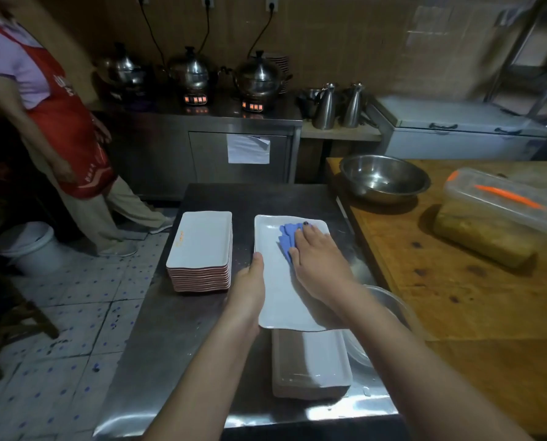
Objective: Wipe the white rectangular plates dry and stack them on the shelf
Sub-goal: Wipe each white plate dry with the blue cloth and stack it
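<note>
Nearest, at 6 o'clock on the steel desk [170, 345], a low pile of wet plates [312, 364] sits just inside the near edge, with a clear bowl [393, 308] touching or just beside it at 3 o'clock. Over the pile's far end lies the near end of a white rectangular plate [277, 291]. The left grip [249, 288] holds its 9 o'clock edge, thumb on the rim and fingers hidden beneath. The right grip [321, 265] lies spread flat on the plate, pressing a blue cloth [288, 240] toward its 12 o'clock end. At 10 o'clock stands a taller stack of plates [202, 243]. At 2 o'clock, on the wooden desk [456, 297], rest a steel bowl [383, 176] and a lidded plastic box [501, 202]. Farther off at 11 o'clock stands a person in a red apron [65, 128].
</note>
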`<act>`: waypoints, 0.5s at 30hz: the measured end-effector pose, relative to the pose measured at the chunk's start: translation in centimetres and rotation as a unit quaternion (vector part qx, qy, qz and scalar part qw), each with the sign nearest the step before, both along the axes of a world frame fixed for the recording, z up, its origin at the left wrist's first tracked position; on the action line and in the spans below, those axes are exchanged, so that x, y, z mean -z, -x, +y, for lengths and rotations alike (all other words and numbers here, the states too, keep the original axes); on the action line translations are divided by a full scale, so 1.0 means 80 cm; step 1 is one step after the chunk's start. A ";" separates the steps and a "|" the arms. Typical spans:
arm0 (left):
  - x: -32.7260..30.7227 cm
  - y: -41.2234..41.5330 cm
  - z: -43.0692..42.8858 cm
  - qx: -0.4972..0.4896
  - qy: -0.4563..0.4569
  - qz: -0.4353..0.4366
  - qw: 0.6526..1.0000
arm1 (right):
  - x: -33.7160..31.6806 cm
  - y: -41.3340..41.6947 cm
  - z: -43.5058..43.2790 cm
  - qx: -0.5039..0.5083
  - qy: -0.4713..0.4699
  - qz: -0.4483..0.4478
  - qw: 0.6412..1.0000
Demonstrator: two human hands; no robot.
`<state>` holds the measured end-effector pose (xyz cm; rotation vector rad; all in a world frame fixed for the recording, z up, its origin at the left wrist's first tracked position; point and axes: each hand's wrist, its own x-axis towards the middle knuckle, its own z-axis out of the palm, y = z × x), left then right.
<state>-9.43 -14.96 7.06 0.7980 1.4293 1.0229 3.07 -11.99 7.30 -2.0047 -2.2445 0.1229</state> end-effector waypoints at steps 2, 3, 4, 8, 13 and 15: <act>-0.002 0.002 0.002 -0.002 -0.003 -0.013 1.000 | 0.004 0.000 -0.016 0.020 -0.005 0.015 1.000; -0.002 0.003 0.002 -0.001 -0.007 -0.011 1.000 | 0.007 0.003 -0.024 0.019 -0.005 0.019 1.000; -0.002 0.003 0.003 -0.002 -0.011 -0.009 1.000 | 0.010 0.009 -0.031 0.007 -0.005 0.026 1.000; -0.002 -0.003 0.001 0.015 -0.044 0.049 0.998 | 0.011 0.029 -0.033 -0.072 -0.009 0.100 0.992; -0.002 -0.005 -0.007 0.042 -0.038 0.030 0.998 | 0.000 0.017 0.004 -0.039 -0.022 0.024 0.999; -0.001 0.001 -0.010 0.039 -0.036 0.018 0.998 | 0.001 0.006 0.008 -0.001 -0.031 -0.021 0.999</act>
